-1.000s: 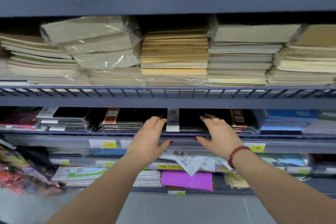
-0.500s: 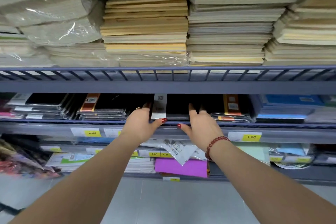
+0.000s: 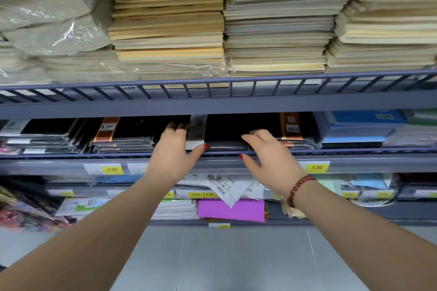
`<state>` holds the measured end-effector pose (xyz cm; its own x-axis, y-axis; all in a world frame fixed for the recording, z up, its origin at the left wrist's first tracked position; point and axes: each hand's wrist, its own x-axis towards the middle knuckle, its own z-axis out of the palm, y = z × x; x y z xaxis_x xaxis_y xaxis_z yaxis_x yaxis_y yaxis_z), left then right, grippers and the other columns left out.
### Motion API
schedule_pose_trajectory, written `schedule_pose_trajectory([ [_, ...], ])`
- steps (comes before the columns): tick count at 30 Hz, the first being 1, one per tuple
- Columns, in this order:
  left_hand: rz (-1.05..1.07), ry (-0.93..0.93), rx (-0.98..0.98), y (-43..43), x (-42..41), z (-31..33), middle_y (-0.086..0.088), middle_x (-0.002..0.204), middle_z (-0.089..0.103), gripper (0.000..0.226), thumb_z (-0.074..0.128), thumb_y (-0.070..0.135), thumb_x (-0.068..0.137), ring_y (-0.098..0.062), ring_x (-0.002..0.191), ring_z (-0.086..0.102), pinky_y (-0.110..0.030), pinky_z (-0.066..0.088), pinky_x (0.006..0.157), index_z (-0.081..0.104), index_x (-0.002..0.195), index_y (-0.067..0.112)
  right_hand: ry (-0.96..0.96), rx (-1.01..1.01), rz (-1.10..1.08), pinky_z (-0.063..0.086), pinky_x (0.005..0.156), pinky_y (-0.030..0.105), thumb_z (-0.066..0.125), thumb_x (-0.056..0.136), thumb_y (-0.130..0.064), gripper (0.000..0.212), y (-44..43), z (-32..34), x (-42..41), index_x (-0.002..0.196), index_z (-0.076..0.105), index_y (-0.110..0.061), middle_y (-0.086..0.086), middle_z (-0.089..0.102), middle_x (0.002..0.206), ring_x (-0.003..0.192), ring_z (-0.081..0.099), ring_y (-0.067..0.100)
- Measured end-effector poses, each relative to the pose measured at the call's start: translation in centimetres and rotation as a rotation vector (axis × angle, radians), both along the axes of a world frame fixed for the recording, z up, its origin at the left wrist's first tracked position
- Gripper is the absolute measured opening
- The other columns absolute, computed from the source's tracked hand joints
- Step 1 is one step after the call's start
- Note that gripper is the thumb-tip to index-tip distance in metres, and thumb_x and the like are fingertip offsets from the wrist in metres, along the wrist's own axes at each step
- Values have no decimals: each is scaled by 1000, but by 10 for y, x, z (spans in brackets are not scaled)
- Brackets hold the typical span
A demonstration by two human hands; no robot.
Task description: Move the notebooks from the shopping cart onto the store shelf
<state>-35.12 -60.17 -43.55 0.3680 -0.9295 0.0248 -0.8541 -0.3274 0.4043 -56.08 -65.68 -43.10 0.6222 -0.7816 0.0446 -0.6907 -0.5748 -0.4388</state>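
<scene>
Notebooks: one black stack on the shelf.
Left hand: my fingers flat on it, thumb apart.
Right hand: fingers straight, thumb apart.

Showing black on the wrapped notebooks mid-view, with an orange band crossing one cover at three o'clock of them. Glowing blue on the books farther toward three o'clock. Shading from cream to tan across the paper stacks at twelve o'clock. Running grey-blue along the shelf rail. Flashing yellow on the price tags, bright purple on the sheet at six o'clock, dark red on the bead bracelet, red on the thumbnails.
</scene>
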Motion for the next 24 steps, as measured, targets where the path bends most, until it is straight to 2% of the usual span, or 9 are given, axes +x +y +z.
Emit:
schedule_pose_trajectory([
  [2, -85, 10, -105, -8, -13, 2, -12, 137, 48, 62, 62, 44, 85, -26, 127, 43, -37, 44, 99, 46, 136, 13, -7, -79, 19, 46, 97, 38, 56, 90, -23, 45, -4, 3, -23, 133, 48, -11, 6, 49, 133, 121, 47, 23],
  [5, -203, 117, -122, -26, -47, 3, -9, 132, 53, 60, 66, 36, 84, -23, 118, 53, -31, 46, 95, 45, 137, 18, 20, -117, -126, 46, 94, 44, 62, 86, -23, 45, -14, 4, -55, 127, 53, -7, 11, 55, 122, 115, 46, 30],
  [8, -265, 254, -92, -41, -82, -1, -8, 132, 54, 59, 66, 29, 86, -19, 114, 58, -27, 46, 96, 42, 140, 20, 50, -28, -298, 40, 100, 40, 59, 89, -32, 55, -24, 3, -74, 135, 44, -8, 14, 49, 126, 123, 41, 31],
  [10, -268, 321, -55, -48, -101, -5, -9, 130, 55, 62, 66, 26, 87, -20, 112, 59, -27, 47, 95, 38, 143, 19, 56, 45, -357, 40, 99, 38, 57, 90, -36, 62, -29, 1, -80, 141, 36, -10, 15, 46, 130, 122, 45, 31],
  [12, -282, 306, -46, -56, -113, -10, -14, 122, 59, 67, 67, 26, 86, -25, 108, 61, -36, 50, 94, 35, 144, 16, 81, 71, -372, 44, 90, 38, 57, 90, -38, 58, -34, -4, -81, 136, 40, -6, 17, 50, 120, 110, 52, 34],
  [15, -278, 235, 16, -64, -120, -11, -20, 120, 60, 73, 69, 27, 85, -31, 105, 61, -43, 52, 89, 31, 145, 10, 125, 88, -362, 40, 71, 32, 57, 89, -39, 45, -40, -9, -80, 111, 51, -1, 11, 48, 92, 93, 55, 32],
  [17, -264, 225, 45, -66, -121, -10, -22, 124, 59, 76, 70, 27, 84, -32, 106, 62, -43, 52, 90, 30, 146, 9, 125, 93, -339, 36, 68, 30, 56, 90, -40, 47, -44, -9, -81, 113, 50, 1, 8, 43, 86, 87, 53, 29],
  [21, -213, 386, 4, -63, -124, -10, -13, 134, 56, 73, 74, 20, 81, -24, 113, 61, -29, 47, 98, 37, 143, 7, 49, 113, -312, 42, 76, 30, 57, 89, -40, 69, -49, -11, -89, 143, 32, -5, 12, 55, 98, 93, 54, 26],
  [24, -182, 394, -31, -59, -126, -13, -13, 124, 63, 57, 73, 18, 81, -21, 110, 63, -17, 43, 93, 53, 131, 1, -59, 128, -331, 48, 89, 35, 63, 86, -39, 71, -51, -15, -94, 144, 32, -13, 16, 62, 116, 104, 58, 28],
])
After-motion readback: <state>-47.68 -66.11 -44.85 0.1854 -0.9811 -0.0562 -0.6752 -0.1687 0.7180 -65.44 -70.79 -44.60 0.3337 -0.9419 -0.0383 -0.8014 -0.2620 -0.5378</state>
